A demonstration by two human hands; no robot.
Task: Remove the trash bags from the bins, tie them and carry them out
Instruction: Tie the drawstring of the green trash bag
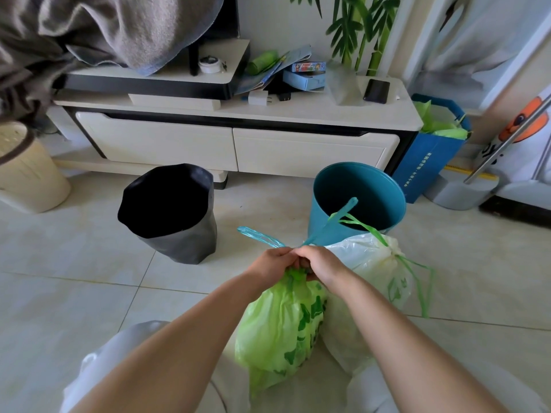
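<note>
Both forearms reach in from the bottom edge, the left hand (pixel 272 265) and right hand (pixel 320 263) closed together on the gathered neck of a green trash bag (pixel 277 329), its teal drawstring ends (pixel 259 236) sticking out beyond the knuckles. Just right of the grip leans a white trash bag (pixel 372 263), already cinched. Beyond stand a teal bin (pixel 328 222) and a black-lined bin (pixel 179 228), open tile floor (pixel 74 278) to the left. Fingertips are hidden, and the bag's base is cut off by the person's lap.

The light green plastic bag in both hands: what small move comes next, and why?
Probably pull the teal drawstring ends apart to tighten the knot: both the left hand and right hand pinch the light green plastic bag at its gathered neck.
</note>
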